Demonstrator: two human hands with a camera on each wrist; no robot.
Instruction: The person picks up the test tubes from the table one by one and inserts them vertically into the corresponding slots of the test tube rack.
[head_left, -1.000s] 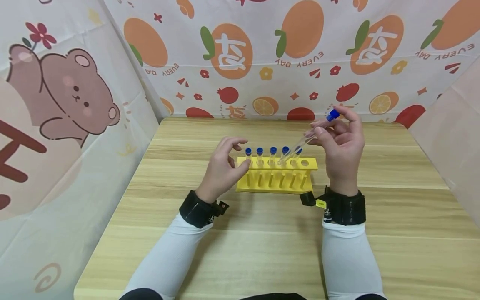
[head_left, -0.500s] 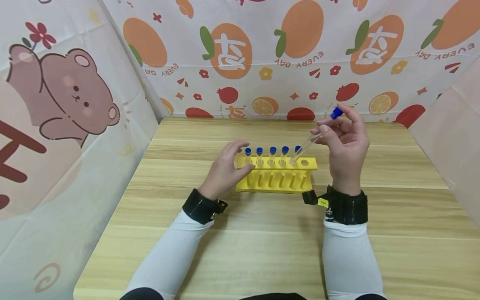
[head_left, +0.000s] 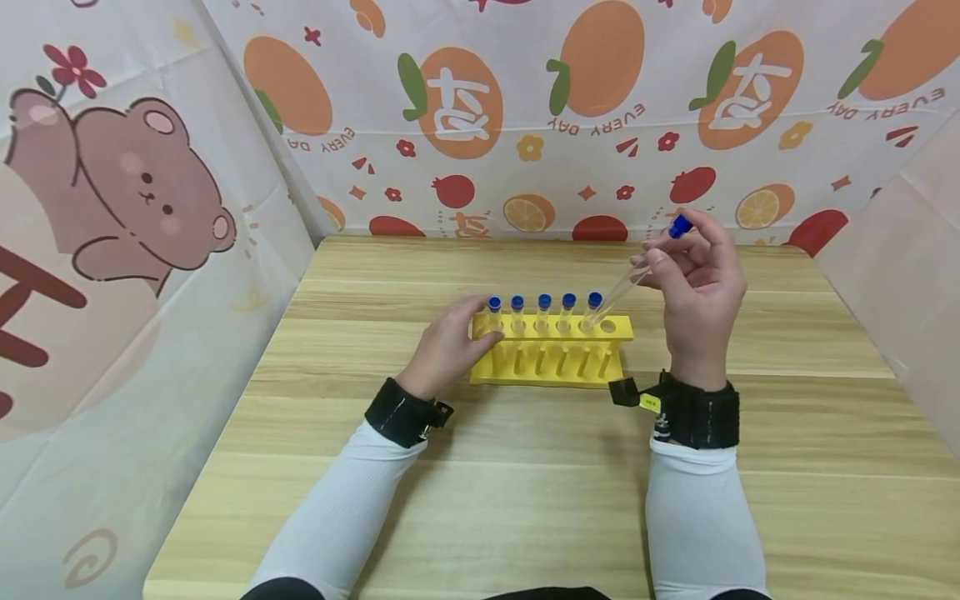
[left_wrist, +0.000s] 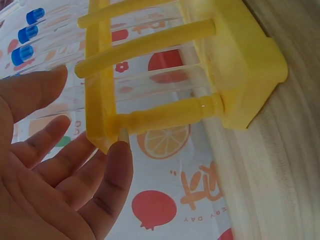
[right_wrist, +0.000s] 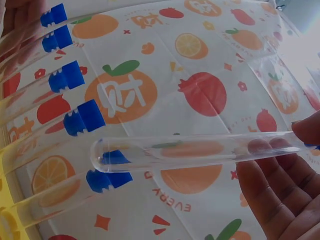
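A yellow test tube rack stands on the table, bearing several clear test tubes with blue caps. Around its left end lies my left hand; in the left wrist view the thumb and fingers are loosely spread, and the little finger touches the yellow end post. Pinched between the thumb and fingers of my right hand is another blue-capped test tube, tilted, its rounded end down to the left. One fingertip rests against its cap. The rack's rightmost hole has no tube.
The rack sits toward the back of a wooden table. Behind it hangs a fruit-printed cloth, and a bear-printed cloth hangs at the left.
My right hand has moved slightly to the right with the tilted test tube, whose lower end has shifted right along the rack. My left hand's fingers have lowered around the rack's left end.
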